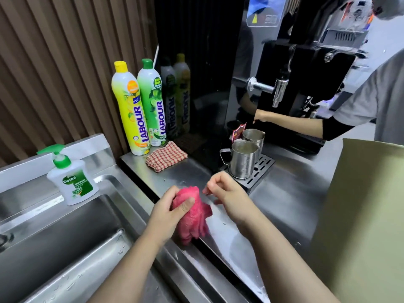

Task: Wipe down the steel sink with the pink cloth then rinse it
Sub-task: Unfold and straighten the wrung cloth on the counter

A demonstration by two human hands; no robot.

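The steel sink (54,237) fills the lower left, its basin wet with scattered drops. On its back ledge stands a pump bottle of hand soap (70,180), white with a green top. Further right, against the slatted wall, a yellow bottle (131,110) and a green bottle (152,101) of dish liquid stand side by side on the tabletop (284,193), with a folded checked cloth (166,156) lying just in front of them.

The left hand (168,213) grips the pink cloth (193,217) – fingers and thumb wrapped round the bunched top. The cloth hangs over the seam where the sink's rim meets the tabletop, its lower folds touching the steel. The right hand (227,193) hovers just beside it, fingers loosely curled; whether the fingertips pinch an edge of the cloth cannot be told.

Behind the right hand, two steel jugs (242,160) sit on a slotted drip tray (262,169) before a black machine (306,62) – another person's arm (295,125) reaches in towards it from the right.
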